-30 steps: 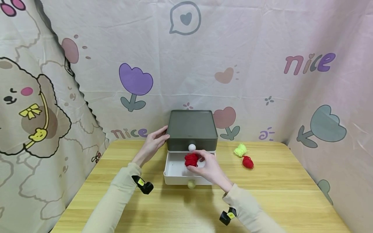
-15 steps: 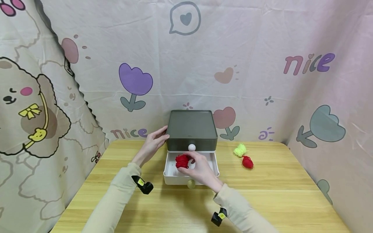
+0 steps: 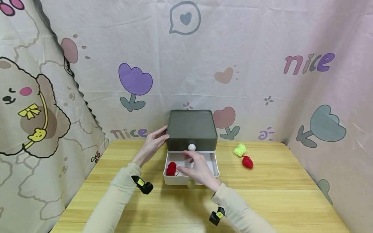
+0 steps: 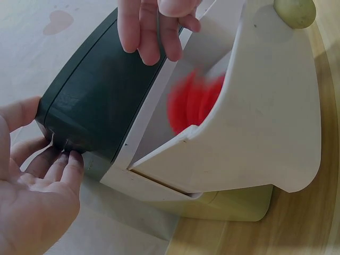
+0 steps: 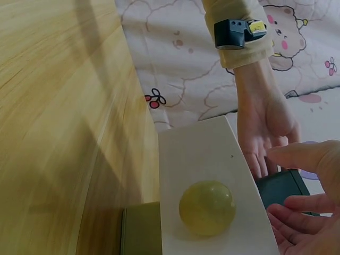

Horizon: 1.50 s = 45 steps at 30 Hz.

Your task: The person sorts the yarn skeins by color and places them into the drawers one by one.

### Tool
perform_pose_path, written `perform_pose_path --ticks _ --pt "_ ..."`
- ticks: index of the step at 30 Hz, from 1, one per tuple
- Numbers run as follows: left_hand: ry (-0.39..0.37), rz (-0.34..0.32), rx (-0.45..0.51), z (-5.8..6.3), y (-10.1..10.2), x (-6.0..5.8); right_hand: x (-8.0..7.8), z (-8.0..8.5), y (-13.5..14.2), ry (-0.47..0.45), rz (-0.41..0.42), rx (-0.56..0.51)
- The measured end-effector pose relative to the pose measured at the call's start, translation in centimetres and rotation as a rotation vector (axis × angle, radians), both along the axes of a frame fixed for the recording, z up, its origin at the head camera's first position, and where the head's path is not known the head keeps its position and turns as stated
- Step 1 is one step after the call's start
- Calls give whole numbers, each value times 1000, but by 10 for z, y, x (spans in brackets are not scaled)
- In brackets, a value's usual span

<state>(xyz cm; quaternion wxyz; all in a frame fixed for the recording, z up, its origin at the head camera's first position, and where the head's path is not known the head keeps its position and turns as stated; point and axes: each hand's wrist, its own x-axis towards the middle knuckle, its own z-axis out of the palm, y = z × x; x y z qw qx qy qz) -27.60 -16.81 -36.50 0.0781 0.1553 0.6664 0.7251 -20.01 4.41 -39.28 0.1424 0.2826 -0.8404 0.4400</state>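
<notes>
A small bundle of red yarn (image 3: 171,169) is at the front left of the pulled-out white drawer (image 3: 210,158), blurred in the left wrist view. Over the drawer, just right of the yarn, is my right hand (image 3: 199,166), thumb and fingers apart and holding nothing. My left hand (image 3: 152,144) touches the left side of the dark grey drawer box (image 3: 192,124), fingertips against its wall (image 4: 79,114). The drawer's front carries a yellowish round knob (image 5: 207,208); a white knob (image 3: 191,147) is on the dark upper part.
On the wooden table (image 3: 262,194), right of the box, lie a lime-green yarn bundle (image 3: 240,150) and a red yarn ball (image 3: 247,162) side by side. A printed cloth (image 3: 250,38) hangs behind and along the sides.
My right hand has moved left with the red yarn and let go of it. The yarn has gone from mid-drawer to the front left corner. My left hand stays put.
</notes>
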Motion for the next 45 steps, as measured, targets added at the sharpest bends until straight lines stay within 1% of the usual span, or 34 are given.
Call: perform_pose_path --ticks 6,13,22,26,33,35,39,42,43,45 --pt "10 -4 -4 1 0 1 -1 -1 2 12 -20 12" --pt "2 -7 -5 1 0 1 1 -1 5 16 -26 15" --pt "-4 -16 -1 0 -1 0 5 -3 15 63 -71 -9" --pt "-4 -18 4 0 -1 0 7 -3 22 90 -85 -45" --pt "-4 -18 17 0 0 0 9 -4 41 63 -82 -112" --pt "-5 -17 18 0 0 0 10 -3 47 75 -80 -128" --pt "-3 -15 17 0 0 0 19 7 58 101 -62 -173" --pt "0 -15 16 0 0 0 25 14 68 86 -57 -211" --pt "0 -15 15 0 0 0 25 15 71 75 -59 -226" --pt "1 -13 12 0 0 0 23 10 79 62 -62 -254"
